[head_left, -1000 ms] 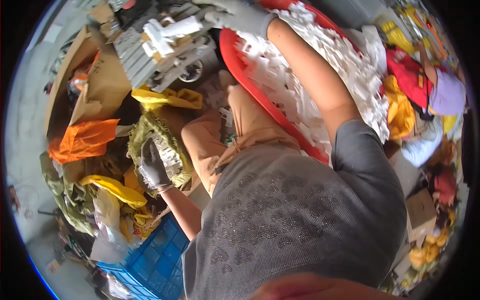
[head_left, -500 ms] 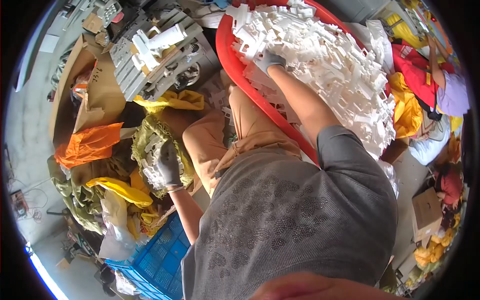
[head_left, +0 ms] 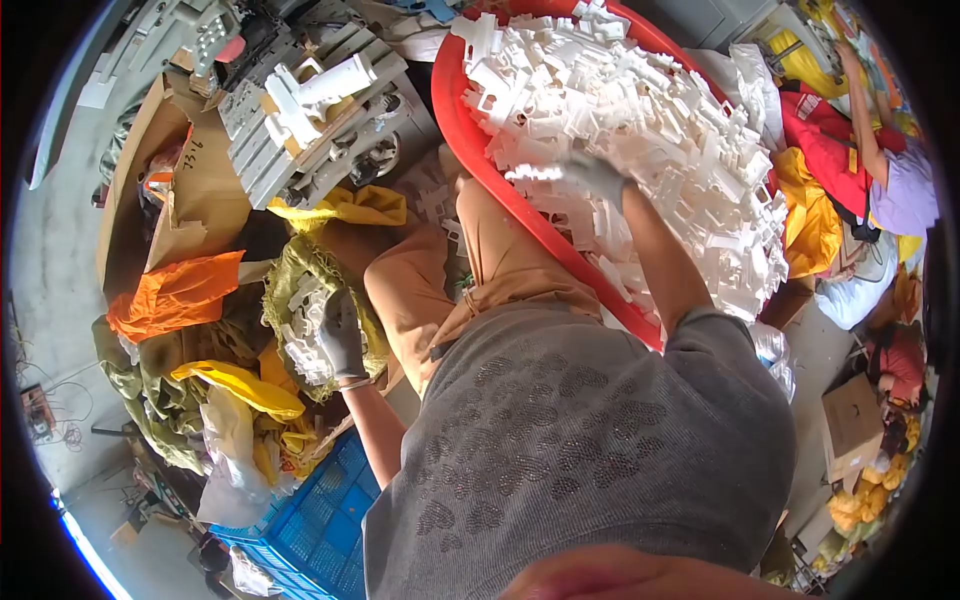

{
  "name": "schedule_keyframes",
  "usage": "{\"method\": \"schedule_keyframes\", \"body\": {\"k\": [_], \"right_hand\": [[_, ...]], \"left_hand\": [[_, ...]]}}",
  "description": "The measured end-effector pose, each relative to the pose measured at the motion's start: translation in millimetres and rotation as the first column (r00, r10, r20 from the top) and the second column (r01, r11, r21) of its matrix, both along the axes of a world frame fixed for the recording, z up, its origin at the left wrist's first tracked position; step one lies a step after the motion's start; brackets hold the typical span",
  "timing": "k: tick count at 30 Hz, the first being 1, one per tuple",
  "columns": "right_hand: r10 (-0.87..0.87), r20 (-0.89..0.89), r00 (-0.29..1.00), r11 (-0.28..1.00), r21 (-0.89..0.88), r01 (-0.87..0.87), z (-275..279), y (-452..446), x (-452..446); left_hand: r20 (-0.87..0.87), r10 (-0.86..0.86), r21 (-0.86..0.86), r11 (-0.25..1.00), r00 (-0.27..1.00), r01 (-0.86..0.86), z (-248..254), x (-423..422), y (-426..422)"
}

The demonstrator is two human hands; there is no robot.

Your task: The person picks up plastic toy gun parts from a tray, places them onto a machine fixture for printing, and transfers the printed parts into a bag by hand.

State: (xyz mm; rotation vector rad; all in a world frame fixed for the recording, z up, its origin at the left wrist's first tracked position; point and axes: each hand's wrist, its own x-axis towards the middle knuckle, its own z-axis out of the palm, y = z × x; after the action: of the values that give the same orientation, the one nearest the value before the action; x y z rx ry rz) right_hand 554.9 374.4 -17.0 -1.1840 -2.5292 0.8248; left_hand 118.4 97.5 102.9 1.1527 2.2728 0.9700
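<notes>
My right hand (head_left: pixel 595 182), in a grey glove and smeared by motion, is over the large red tub (head_left: pixel 452 95). At its fingertips is a blurred white plastic part (head_left: pixel 535 173), which it appears to grip. Many white plastic parts (head_left: pixel 640 110), some shaped like toy-gun frames, are heaped in the tub below. My left hand (head_left: pixel 342 332), also in a grey glove, is at the mouth of a green woven sack (head_left: pixel 290 262) beside my knee. White parts (head_left: pixel 308 335) lie in the sack next to that hand; its fingers are partly hidden.
A grey metal machine (head_left: pixel 330 110) with a white part (head_left: pixel 320 92) on top stands ahead. Left of it are an open cardboard box (head_left: pixel 205 190) and an orange cloth (head_left: pixel 175 295). A blue crate (head_left: pixel 320 520) is by my left side. A person in purple (head_left: pixel 905 190) is at right.
My right hand has moved right and back toward me over the tub, lifting from the heap with a white part at its fingertips. My left hand stays at the sack.
</notes>
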Motion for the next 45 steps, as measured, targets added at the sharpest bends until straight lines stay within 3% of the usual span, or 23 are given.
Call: {"method": "schedule_keyframes", "body": {"k": [2,3,5,6,8,9,11,12,13,15,18,21,29,32,34,36,37,39,42,44,45], "right_hand": [[0.024,0.034,0.999,0.998,-0.062,-0.021,22.6,-40.4,-5.2],[-0.301,0.059,0.952,0.770,-0.574,0.278,77.0,-68.7,-23.3],[-0.266,-0.190,0.945,0.912,-0.368,0.182,8.8,-79.8,-16.7],[-0.237,-0.204,0.950,0.922,-0.355,0.154,0.3,-84.4,-21.7],[-0.444,-0.387,0.808,0.866,-0.418,0.275,-5.1,-91.3,-32.5],[-0.418,-0.400,0.815,0.878,-0.408,0.250,2.4,-91.1,-35.7],[-0.499,-0.389,0.774,0.800,-0.549,0.240,27.8,-90.3,-41.2],[-0.554,-0.447,0.702,0.740,-0.650,0.171,18.4,-86.5,-40.8],[-0.543,-0.457,0.705,0.748,-0.644,0.158,29.5,-84.8,-46.3],[-0.641,-0.513,0.571,0.684,-0.719,0.122,51.2,-83.6,-51.9],[-0.605,-0.543,0.582,0.720,-0.686,0.109,66.4,-80.5,-56.1],[-0.576,-0.561,0.595,0.736,-0.673,0.077,84.2,-83.3,-57.6],[-0.665,-0.566,0.487,0.668,-0.743,0.048,116.8,-92.9,-54.7],[-0.668,-0.630,0.395,0.677,-0.736,-0.029,140.0,-83.4,-63.1],[-0.514,-0.666,0.540,0.823,-0.560,0.093,173.2,-69.9,-75.7],[-0.324,-0.729,0.603,0.941,-0.312,0.129,189.8,-47.4,-93.1],[-0.265,-0.740,0.619,0.961,-0.255,0.106,201.1,-36.2,-106.9],[-0.110,-0.726,0.679,0.994,-0.093,0.062,224.2,-14.0,-137.1],[0.174,-0.659,0.732,0.984,0.135,-0.113,253.1,9.8,-183.8],[0.271,-0.557,0.785,0.949,0.292,-0.120,253.2,27.4,-213.7],[0.272,-0.558,0.784,0.949,0.290,-0.123,255.0,33.2,-225.9]], "left_hand": [[0.022,-0.037,0.022,0.999,0.999,0.037,4.1,1.3,12.7],[0.041,-0.077,0.037,0.996,0.996,0.076,7.9,1.6,19.6],[0.046,-0.062,0.069,0.996,0.997,0.059,10.7,0.0,33.1],[-0.019,-0.063,0.093,0.994,0.998,0.065,22.9,3.6,40.0],[-0.095,-0.035,0.129,0.990,0.995,0.047,44.0,0.7,52.9],[-0.192,-0.045,0.227,0.970,0.980,0.089,49.2,-4.9,58.9],[-0.364,-0.039,0.344,0.923,0.930,0.174,79.6,-4.9,68.0],[-0.390,-0.006,0.385,0.907,0.921,0.169,89.1,-9.0,73.2],[-0.413,0.026,0.427,0.889,0.910,0.169,99.8,-11.8,79.7],[-0.455,0.064,0.483,0.856,0.888,0.186,119.7,-17.4,92.1],[-0.449,0.058,0.430,0.889,0.892,0.159,148.3,-15.4,113.5],[-0.579,-0.075,0.396,0.844,0.812,0.361,152.8,-23.1,144.3],[-0.425,-0.285,0.207,0.893,0.859,0.398,170.5,-21.8,199.9],[-0.349,-0.287,0.336,0.851,0.892,0.404,165.2,-25.4,200.8],[-0.320,-0.272,0.379,0.841,0.908,0.386,163.2,-25.8,196.7],[-0.320,-0.201,0.436,0.837,0.926,0.332,166.4,-23.2,182.5],[-0.317,-0.204,0.436,0.836,0.926,0.334,163.4,-23.5,171.9],[-0.372,-0.029,0.481,0.849,0.928,0.219,152.3,-26.9,142.2],[-0.237,0.093,0.542,0.839,0.967,0.052,116.6,-47.4,86.4],[-0.199,0.212,0.517,0.852,0.957,-0.081,101.6,-53.5,44.0],[-0.164,0.262,0.518,0.843,0.951,-0.143,91.7,-57.9,25.0]]}}
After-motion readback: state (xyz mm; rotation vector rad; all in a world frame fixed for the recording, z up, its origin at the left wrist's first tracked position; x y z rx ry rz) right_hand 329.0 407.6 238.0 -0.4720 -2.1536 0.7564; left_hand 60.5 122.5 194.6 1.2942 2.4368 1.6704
